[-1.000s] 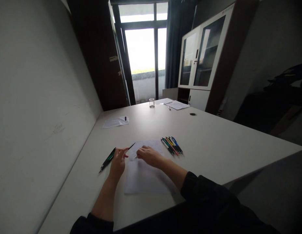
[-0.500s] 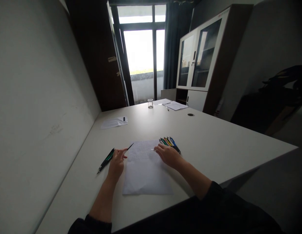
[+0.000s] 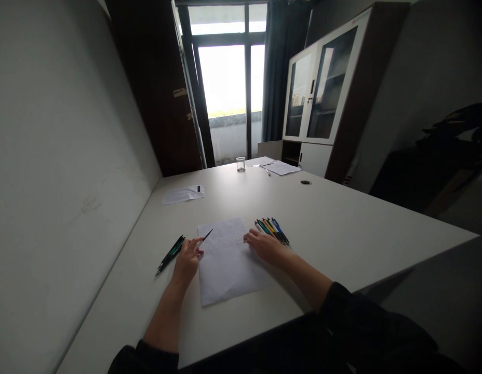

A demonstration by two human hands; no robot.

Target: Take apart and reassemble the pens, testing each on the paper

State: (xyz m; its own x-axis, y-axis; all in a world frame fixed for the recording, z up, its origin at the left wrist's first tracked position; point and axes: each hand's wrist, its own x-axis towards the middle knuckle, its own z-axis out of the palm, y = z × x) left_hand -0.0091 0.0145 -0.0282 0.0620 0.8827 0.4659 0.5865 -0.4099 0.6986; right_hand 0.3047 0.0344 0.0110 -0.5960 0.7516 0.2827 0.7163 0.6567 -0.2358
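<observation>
A sheet of paper (image 3: 229,275) lies at a slant between my hands, with handwriting over its upper part. My left hand (image 3: 187,259) rests at its left edge, fingers closed round a slim dark pen-like stick (image 3: 208,234) that points up over the page. On the right edge of the sheet, my right hand (image 3: 266,245) is closed on a thin pale stick (image 3: 241,241); only its tip shows. Several dark green pens (image 3: 170,255) lie beside my left hand. Just beyond my right hand is a row of several coloured pens (image 3: 272,228), partly hidden by it.
The white table (image 3: 342,228) meets a wall on the left. Farther back are a plastic-looking sleeve with paper (image 3: 182,195), a drinking glass (image 3: 240,164), stacked papers (image 3: 282,168) with a pen (image 3: 268,172), and a round cable hole (image 3: 305,182).
The sheet has turned counter-clockwise, its lower right corner swinging up and its top edge shifting left. Both hands stay nearly in place, still holding the thin sticks.
</observation>
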